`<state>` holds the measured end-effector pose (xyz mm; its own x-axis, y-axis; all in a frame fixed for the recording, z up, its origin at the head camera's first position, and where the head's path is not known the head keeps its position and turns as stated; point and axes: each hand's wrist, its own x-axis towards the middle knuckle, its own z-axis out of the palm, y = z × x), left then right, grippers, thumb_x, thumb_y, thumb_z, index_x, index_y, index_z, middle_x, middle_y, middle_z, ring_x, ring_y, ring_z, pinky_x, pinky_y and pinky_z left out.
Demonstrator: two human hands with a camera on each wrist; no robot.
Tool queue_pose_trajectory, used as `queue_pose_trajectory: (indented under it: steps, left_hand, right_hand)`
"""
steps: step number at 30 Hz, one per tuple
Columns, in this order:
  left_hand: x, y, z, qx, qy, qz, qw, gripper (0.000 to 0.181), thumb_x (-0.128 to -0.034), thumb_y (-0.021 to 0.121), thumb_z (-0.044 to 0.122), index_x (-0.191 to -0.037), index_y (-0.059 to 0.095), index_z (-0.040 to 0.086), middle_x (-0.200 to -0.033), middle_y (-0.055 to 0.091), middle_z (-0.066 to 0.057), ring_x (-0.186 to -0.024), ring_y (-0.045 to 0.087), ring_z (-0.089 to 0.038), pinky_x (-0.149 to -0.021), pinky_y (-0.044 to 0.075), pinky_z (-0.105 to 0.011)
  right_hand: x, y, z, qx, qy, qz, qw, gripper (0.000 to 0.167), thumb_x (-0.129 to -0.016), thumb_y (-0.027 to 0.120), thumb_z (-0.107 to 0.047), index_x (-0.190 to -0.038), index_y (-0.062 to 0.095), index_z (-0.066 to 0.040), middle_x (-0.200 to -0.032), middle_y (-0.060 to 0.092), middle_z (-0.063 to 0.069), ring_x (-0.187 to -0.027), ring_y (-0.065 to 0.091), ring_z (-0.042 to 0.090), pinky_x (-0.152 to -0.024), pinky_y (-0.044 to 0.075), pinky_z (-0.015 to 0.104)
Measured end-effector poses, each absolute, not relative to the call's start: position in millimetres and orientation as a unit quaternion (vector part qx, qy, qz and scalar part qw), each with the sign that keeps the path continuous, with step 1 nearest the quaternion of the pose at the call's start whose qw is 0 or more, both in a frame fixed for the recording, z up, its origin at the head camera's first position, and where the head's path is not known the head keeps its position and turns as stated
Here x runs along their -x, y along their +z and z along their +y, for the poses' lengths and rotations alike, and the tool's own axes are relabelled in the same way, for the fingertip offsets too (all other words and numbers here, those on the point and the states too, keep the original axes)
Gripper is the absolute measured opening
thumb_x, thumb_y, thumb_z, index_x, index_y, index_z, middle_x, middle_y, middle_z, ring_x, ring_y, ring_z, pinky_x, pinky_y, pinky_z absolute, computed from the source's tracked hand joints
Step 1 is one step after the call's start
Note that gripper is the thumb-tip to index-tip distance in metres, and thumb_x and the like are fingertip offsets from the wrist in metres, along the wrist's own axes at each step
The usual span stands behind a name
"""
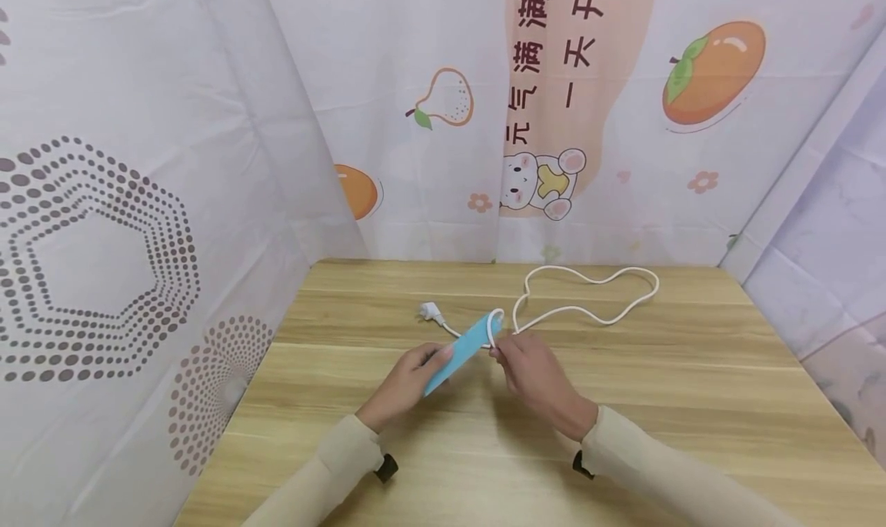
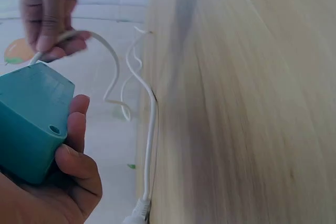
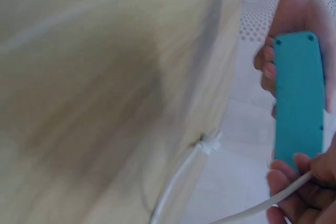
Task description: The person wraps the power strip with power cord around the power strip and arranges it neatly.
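Note:
My left hand (image 1: pixel 407 379) grips a blue power strip (image 1: pixel 460 351) by its near end, tilted above the table. In the right wrist view, a flat face of the power strip (image 3: pixel 299 95) with small holes at its corners shows. Beyond the strip's far end, my right hand (image 1: pixel 538 373) pinches the white cord (image 1: pixel 654 285), part of which loops over that end. The rest of the cord trails behind the right hand in a wide loop on the table. A white plug (image 1: pixel 431 312) lies on the table left of the strip, on the cord's end.
The wooden table (image 1: pixel 692 404) spreads under both hands, its back edge near the cord's loop. A printed white curtain (image 1: pixel 415 227) hangs behind the table, and more curtain hangs on the left and right sides.

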<state>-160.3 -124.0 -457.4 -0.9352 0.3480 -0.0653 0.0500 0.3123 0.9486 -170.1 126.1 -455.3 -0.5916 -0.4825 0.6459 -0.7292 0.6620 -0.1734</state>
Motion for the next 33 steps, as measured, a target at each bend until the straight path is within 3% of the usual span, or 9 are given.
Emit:
queue_pose_trajectory:
  steps: [8, 17, 22, 25, 28, 31, 33]
  left_hand:
    - [160, -459, -128, -0.104, 0.665, 0.719, 0.174, 0.060, -0.1074, 0.045, 0.053, -0.133, 0.062, 0.001, -0.107, 0.064, -0.032, -0.098, 0.063, -0.043, -0.085, 0.052, -0.044]
    - [160, -462, -136, -0.120, 0.719, 0.642, 0.238, 0.067, -0.1074, 0.043, 0.052, -0.144, 0.051, -0.004, -0.106, 0.066, -0.021, -0.093, 0.066, -0.028, -0.079, 0.054, -0.037]
    - [160, -460, -143, -0.167, 0.721, 0.615, 0.273, 0.062, -0.1079, 0.043, 0.047, -0.145, 0.050, -0.002, -0.114, 0.064, -0.015, -0.096, 0.064, -0.026, -0.086, 0.055, -0.044]
    - [160, -459, -148, -0.204, 0.716, 0.606, 0.280, 0.047, -0.1075, 0.045, 0.039, -0.137, 0.061, 0.006, -0.116, 0.063, -0.011, -0.099, 0.061, -0.023, -0.089, 0.055, -0.047]
    - [162, -458, -153, -0.236, 0.706, 0.604, 0.286, 0.034, -0.1057, 0.049, 0.031, -0.118, 0.073, 0.011, -0.108, 0.065, -0.009, -0.094, 0.059, -0.020, -0.084, 0.056, -0.043]
    - [165, -455, -155, -0.256, 0.674, 0.628, 0.293, 0.032, -0.1025, 0.055, 0.029, -0.103, 0.077, 0.006, -0.097, 0.067, -0.007, -0.084, 0.061, -0.019, -0.074, 0.056, -0.037]
    - [167, -452, -155, -0.269, 0.639, 0.656, 0.299, 0.036, -0.1010, 0.060, 0.032, -0.101, 0.078, 0.001, -0.093, 0.069, -0.007, -0.080, 0.061, -0.017, -0.070, 0.055, -0.034]
  right_hand:
    - [169, -460, 123, -0.361, 0.242, -0.851, 0.295, 0.009, -0.091, 0.074, -0.005, -0.091, 0.065, -0.005, -0.087, 0.073, 0.006, -0.080, 0.068, 0.025, -0.075, 0.052, 0.042]
    - [175, -471, 125, -0.391, 0.239, -0.837, 0.298, 0.007, -0.097, 0.068, -0.014, -0.095, 0.069, -0.007, -0.092, 0.075, 0.005, -0.087, 0.071, 0.022, -0.082, 0.049, 0.045]
    - [180, -474, 129, -0.415, 0.206, -0.836, 0.294, 0.008, -0.088, 0.076, -0.012, -0.094, 0.073, -0.009, -0.093, 0.076, 0.005, -0.091, 0.071, 0.025, -0.091, 0.049, 0.054]
    - [183, -474, 131, -0.434, 0.176, -0.832, 0.298, 0.015, -0.079, 0.084, -0.010, -0.088, 0.073, -0.012, -0.091, 0.076, 0.003, -0.090, 0.070, 0.025, -0.094, 0.047, 0.057]
    - [185, -473, 132, -0.452, 0.150, -0.825, 0.305, 0.024, -0.070, 0.089, -0.004, -0.085, 0.073, -0.012, -0.089, 0.076, 0.004, -0.088, 0.070, 0.026, -0.094, 0.044, 0.059]
    - [186, -472, 135, -0.467, 0.167, -0.818, 0.292, 0.033, -0.062, 0.090, 0.001, -0.089, 0.075, -0.009, -0.091, 0.075, 0.005, -0.088, 0.069, 0.025, -0.096, 0.040, 0.061]
    - [186, -471, 137, -0.478, 0.176, -0.816, 0.275, 0.032, -0.064, 0.089, -0.003, -0.092, 0.077, -0.012, -0.093, 0.075, 0.001, -0.088, 0.067, 0.022, -0.096, 0.037, 0.062]
